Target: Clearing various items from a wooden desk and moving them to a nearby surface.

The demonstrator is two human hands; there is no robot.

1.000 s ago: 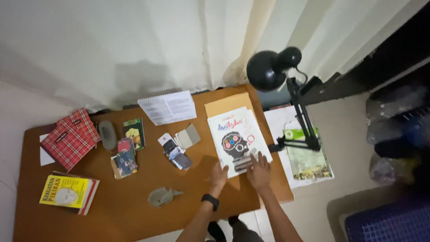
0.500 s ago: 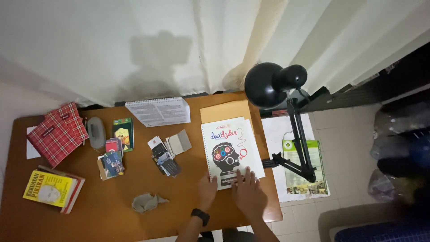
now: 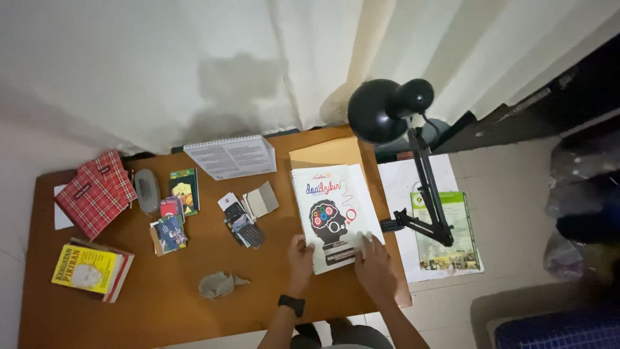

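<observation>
The person is leaning over a brown wooden desk (image 3: 271, 291) and pressing both hands onto the near end of a white spiral-bound book (image 3: 332, 216) that is lying flat toward the desk's right side, its top overlapping a tan envelope (image 3: 326, 154). The left hand (image 3: 300, 255), with a dark watch (image 3: 292, 304) on the wrist, is resting at the book's lower left corner, fingers apparently together and flat, though the view is too small to be sure; the right hand (image 3: 374, 265) is covering the lower right corner with fingers slightly spread, clamped on nothing. Handling the book well is probably calling for even pressure from both palms, so it is sliding squarely rather than twisting, and for keeping it off the desk's right edge, which is just beside it. The arm of a black desk lamp (image 3: 387, 110) is standing close on the right, crowding that side. To the left, a fan of small cards (image 3: 242, 220), a crumpled grey wad (image 3: 218, 284), a yellow book (image 3: 90, 271), a red plaid pouch (image 3: 97, 192) and a spiral notepad (image 3: 231, 156) are lying well apart from the hands.
</observation>
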